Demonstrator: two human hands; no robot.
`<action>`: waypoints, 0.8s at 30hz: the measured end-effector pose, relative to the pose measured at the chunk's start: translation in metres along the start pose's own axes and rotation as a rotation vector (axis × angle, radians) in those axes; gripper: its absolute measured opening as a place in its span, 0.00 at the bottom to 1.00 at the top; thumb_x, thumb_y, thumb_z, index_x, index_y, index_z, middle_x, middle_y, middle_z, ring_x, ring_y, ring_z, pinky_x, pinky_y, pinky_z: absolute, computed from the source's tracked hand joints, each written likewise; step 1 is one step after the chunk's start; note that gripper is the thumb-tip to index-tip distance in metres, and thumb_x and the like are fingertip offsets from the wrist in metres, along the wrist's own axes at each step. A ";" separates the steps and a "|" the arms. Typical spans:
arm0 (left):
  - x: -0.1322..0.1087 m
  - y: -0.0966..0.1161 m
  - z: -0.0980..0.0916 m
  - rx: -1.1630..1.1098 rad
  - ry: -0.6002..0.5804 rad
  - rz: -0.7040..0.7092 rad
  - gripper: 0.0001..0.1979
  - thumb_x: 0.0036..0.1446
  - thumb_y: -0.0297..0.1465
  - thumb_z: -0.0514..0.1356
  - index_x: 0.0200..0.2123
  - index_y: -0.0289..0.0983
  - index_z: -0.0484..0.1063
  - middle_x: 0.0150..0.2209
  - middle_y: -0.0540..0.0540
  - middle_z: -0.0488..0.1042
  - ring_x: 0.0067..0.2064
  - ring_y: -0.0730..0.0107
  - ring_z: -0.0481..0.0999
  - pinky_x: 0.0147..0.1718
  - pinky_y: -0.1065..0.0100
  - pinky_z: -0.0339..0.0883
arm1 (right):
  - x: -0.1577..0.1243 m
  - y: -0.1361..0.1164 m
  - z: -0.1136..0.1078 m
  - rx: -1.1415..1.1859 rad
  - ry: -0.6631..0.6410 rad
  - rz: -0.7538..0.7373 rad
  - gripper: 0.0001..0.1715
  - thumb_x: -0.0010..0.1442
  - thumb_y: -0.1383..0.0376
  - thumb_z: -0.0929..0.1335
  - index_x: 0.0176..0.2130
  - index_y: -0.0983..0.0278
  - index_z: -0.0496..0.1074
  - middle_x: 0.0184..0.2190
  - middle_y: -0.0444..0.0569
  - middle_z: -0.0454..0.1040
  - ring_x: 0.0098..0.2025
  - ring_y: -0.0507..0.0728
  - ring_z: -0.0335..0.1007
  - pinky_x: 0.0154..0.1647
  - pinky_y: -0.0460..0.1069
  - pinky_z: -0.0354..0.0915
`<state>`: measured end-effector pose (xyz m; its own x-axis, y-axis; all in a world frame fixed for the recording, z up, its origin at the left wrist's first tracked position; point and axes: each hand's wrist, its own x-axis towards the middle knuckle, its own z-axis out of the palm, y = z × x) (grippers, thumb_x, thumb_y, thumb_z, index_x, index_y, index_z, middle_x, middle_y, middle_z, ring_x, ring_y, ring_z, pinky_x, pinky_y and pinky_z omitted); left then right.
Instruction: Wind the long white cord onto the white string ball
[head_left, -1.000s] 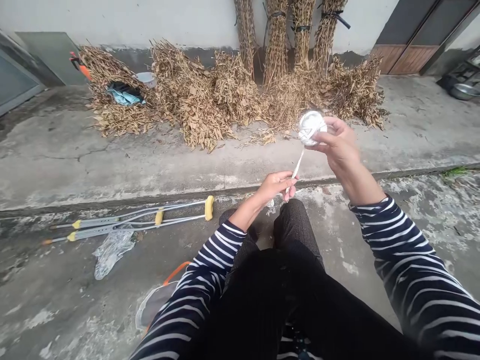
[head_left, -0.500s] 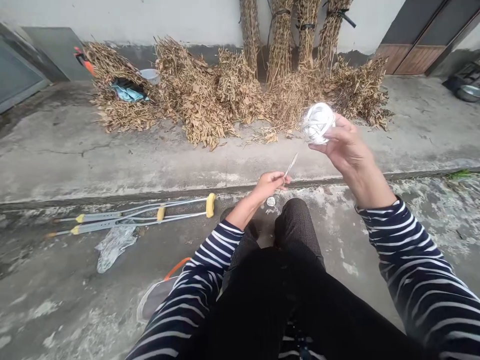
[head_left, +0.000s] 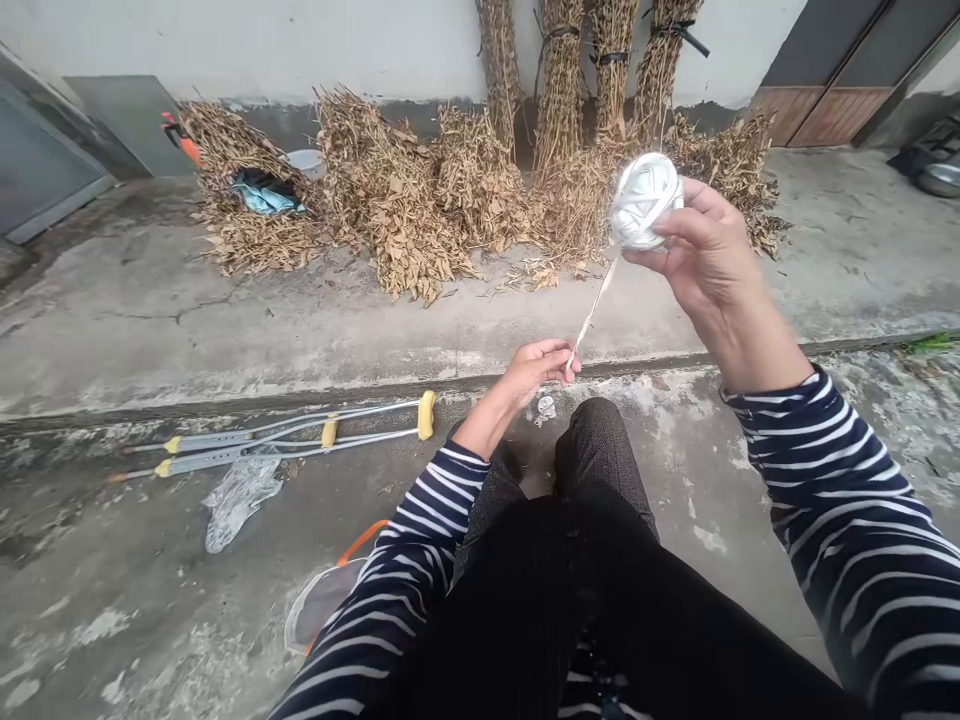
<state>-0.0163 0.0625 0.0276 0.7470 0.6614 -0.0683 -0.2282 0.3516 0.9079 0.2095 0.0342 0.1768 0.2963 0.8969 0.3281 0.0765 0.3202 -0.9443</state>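
Note:
My right hand point(head_left: 709, 250) is raised at the right, its thumb and fingers closed around a white ball of string point(head_left: 643, 203). From the underside of the ball a strand of white string point(head_left: 595, 307) runs down to the left. My left hand point(head_left: 541, 367), lower and above my knees, pinches the end of that strand between thumb and fingers. Between the two hands the strand looks straight and somewhat twisted. A small pale scrap point(head_left: 546, 407) lies on the ground below my left hand.
Dry plant stalks point(head_left: 420, 215) are heaped along the wall, with tied bundles point(head_left: 559, 90) standing behind. Yellow-padded crutches point(head_left: 375, 436) and a clear plastic bag point(head_left: 241, 497) lie on the ground at left. A concrete step edge point(head_left: 390, 385) crosses ahead. An orange-trimmed grey item point(head_left: 319, 605) sits beside my left arm.
My right hand has risen a little with the ball, away from my left hand. The strand between them now shows longer and straight.

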 end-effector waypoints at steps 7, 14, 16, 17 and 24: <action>-0.013 0.000 0.009 -0.018 0.008 -0.017 0.27 0.46 0.49 0.75 0.35 0.32 0.74 0.22 0.50 0.75 0.18 0.79 0.68 0.19 0.74 0.60 | 0.007 0.025 -0.021 0.022 0.039 0.065 0.28 0.49 0.56 0.79 0.49 0.58 0.74 0.49 0.51 0.78 0.53 0.66 0.77 0.47 0.62 0.80; -0.016 0.000 0.009 -0.012 -0.024 -0.065 0.20 0.52 0.44 0.71 0.32 0.31 0.75 0.29 0.44 0.79 0.28 0.73 0.77 0.28 0.72 0.71 | -0.009 0.022 -0.018 -0.088 0.082 -0.014 0.30 0.45 0.62 0.78 0.49 0.57 0.73 0.49 0.50 0.76 0.52 0.66 0.75 0.44 0.62 0.79; -0.022 0.004 0.013 0.037 -0.048 -0.069 0.18 0.53 0.42 0.70 0.31 0.31 0.75 0.29 0.43 0.79 0.27 0.74 0.77 0.30 0.71 0.71 | -0.013 0.032 -0.014 -0.206 0.127 -0.084 0.28 0.44 0.65 0.78 0.46 0.59 0.74 0.48 0.50 0.76 0.51 0.64 0.73 0.47 0.62 0.78; -0.024 0.006 0.015 0.059 -0.055 -0.071 0.17 0.54 0.41 0.70 0.31 0.31 0.76 0.29 0.43 0.79 0.27 0.74 0.76 0.29 0.72 0.71 | -0.016 0.040 -0.013 -0.274 0.144 -0.113 0.26 0.43 0.67 0.78 0.44 0.60 0.75 0.47 0.51 0.75 0.50 0.64 0.73 0.49 0.62 0.77; -0.017 0.028 0.015 -0.034 0.026 -0.057 0.09 0.57 0.33 0.66 0.32 0.31 0.74 0.28 0.43 0.80 0.26 0.73 0.76 0.24 0.73 0.64 | -0.053 0.105 0.001 -0.548 -0.120 -0.172 0.21 0.49 0.66 0.74 0.45 0.61 0.76 0.50 0.54 0.75 0.55 0.67 0.70 0.53 0.62 0.72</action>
<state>-0.0259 0.0510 0.0610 0.7431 0.6564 -0.1300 -0.2077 0.4109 0.8877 0.2011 0.0200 0.0603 0.1288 0.8844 0.4487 0.6046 0.2886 -0.7424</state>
